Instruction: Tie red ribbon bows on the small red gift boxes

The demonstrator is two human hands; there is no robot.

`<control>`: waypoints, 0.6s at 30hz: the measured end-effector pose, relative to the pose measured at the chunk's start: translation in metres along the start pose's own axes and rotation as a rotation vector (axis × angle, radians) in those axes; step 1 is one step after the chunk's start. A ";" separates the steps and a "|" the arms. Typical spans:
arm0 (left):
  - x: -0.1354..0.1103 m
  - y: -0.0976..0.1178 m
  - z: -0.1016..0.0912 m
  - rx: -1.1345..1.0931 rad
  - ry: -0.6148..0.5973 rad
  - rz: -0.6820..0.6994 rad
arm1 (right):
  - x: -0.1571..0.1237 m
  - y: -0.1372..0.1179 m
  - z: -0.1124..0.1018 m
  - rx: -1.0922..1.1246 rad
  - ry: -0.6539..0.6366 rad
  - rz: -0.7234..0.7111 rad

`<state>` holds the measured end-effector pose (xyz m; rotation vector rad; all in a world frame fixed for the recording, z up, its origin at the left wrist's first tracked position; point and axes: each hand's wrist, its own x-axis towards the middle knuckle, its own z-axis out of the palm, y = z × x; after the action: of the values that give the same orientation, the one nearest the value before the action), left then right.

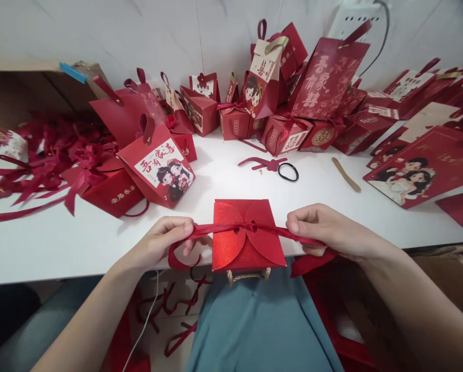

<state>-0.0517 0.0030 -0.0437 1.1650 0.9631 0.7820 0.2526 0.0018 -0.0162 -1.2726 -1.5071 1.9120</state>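
Note:
A small red gift box (246,235) with rounded flaps sits at the near edge of the white table (61,237), a gold cord loop hanging below it. A red ribbon (219,229) runs across its top and is knotted at the middle. My left hand (163,242) pinches the ribbon's left end, fingers closed. My right hand (326,230) pinches the right end, fingers closed. The ribbon is stretched taut between them.
Many finished red gift boxes and bags (277,98) crowd the back of the table. A boxed bag with a cartoon couple (157,168) stands at left beside a heap of red ribbons (41,160). A black hair tie (288,172) and a wooden stick (345,174) lie behind the box.

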 end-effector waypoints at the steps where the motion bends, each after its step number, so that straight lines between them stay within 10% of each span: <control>1: -0.001 -0.001 -0.002 0.004 -0.015 -0.012 | -0.001 -0.001 0.000 -0.022 0.008 0.006; 18: 0.004 -0.001 -0.013 0.366 -0.228 0.097 | 0.003 0.009 -0.010 -0.103 0.041 -0.037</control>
<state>-0.0623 0.0111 -0.0472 1.5920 0.8848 0.5450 0.2617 0.0067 -0.0261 -1.3096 -1.6154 1.7952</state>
